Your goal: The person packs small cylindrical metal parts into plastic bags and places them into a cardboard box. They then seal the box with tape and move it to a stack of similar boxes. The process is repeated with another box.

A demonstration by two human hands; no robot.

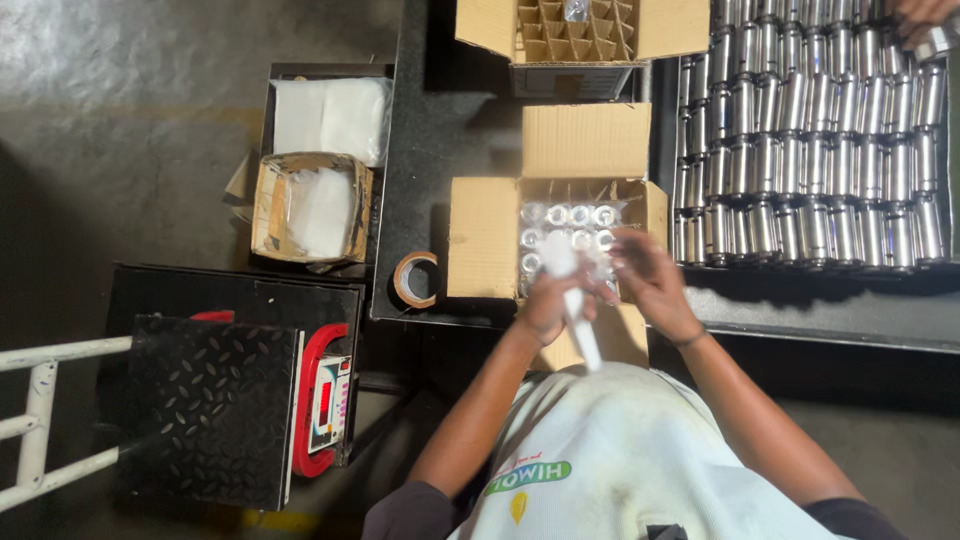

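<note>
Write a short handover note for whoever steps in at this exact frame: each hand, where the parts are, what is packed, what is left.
Left hand: closed on a white plastic sleeve over the open carton.
Right hand: fingers spread beside that sleeve, over the carton's right side; what it grips is blurred.
Done: bagged metal cylinders fill the carton's far rows.
Left: the near rows are hidden by the hands; many bare metal cylinders lie in rows on the tray at right. A second carton with dividers behind looks nearly unfilled. Tape roll lies left of the carton.
</note>
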